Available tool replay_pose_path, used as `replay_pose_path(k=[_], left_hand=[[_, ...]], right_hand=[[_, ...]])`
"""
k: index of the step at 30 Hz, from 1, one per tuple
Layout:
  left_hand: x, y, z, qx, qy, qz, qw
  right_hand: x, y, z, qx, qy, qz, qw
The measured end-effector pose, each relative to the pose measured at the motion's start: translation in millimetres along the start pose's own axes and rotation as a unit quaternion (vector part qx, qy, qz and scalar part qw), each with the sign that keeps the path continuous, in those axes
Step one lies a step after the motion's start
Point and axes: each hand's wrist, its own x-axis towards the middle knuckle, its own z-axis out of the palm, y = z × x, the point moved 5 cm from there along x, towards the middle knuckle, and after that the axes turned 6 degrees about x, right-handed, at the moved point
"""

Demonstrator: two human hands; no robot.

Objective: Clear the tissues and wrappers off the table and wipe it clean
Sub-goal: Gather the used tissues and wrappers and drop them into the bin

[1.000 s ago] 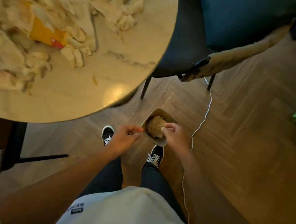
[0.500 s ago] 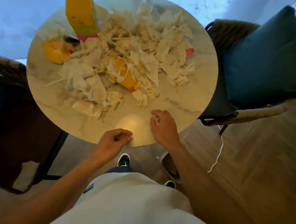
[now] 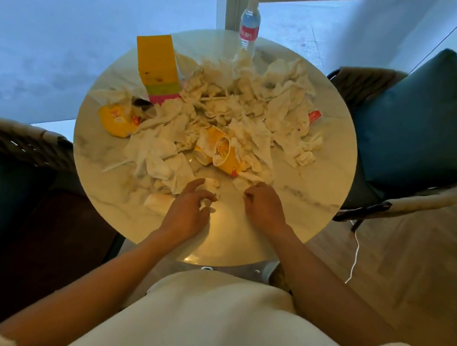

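Both hands (image 3: 226, 209) seemingly gathering tissues (image 3: 227, 111).

The round marble surface (image 3: 317, 198) in front of me is carrying a wide heap of crumpled tissues (image 3: 244, 113) across its middle. A tall yellow carton (image 3: 158, 65) is standing at the far left, a water bottle (image 3: 249, 25) at the far edge, and yellow wrappers (image 3: 116, 121) are lying among the tissues.

Head camera, steeply downward, close above round table (image 3: 316, 209)
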Motion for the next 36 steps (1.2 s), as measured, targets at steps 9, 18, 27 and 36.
replay_pose_path(k=[9, 18, 27, 36], left_hand=[[42, 3, 4, 0.213, -0.019, 0.038, 0.976], [31, 39, -8, -0.037, 0.062, 0.035, 0.997], [-10, 100, 48, -0.187, -0.015, 0.008, 0.982], [-53, 167, 138, -0.214, -0.11, -0.039, 0.97]], right_hand=[[-32, -2, -20, 0.175, 0.097, 0.03, 0.979], [-80, 36, -40, 0.271, 0.182, 0.113, 0.938], [-141, 121, -63, 0.285, 0.198, 0.19, 0.918], [-202, 244, -56, 0.263, 0.11, 0.273, 0.919]])
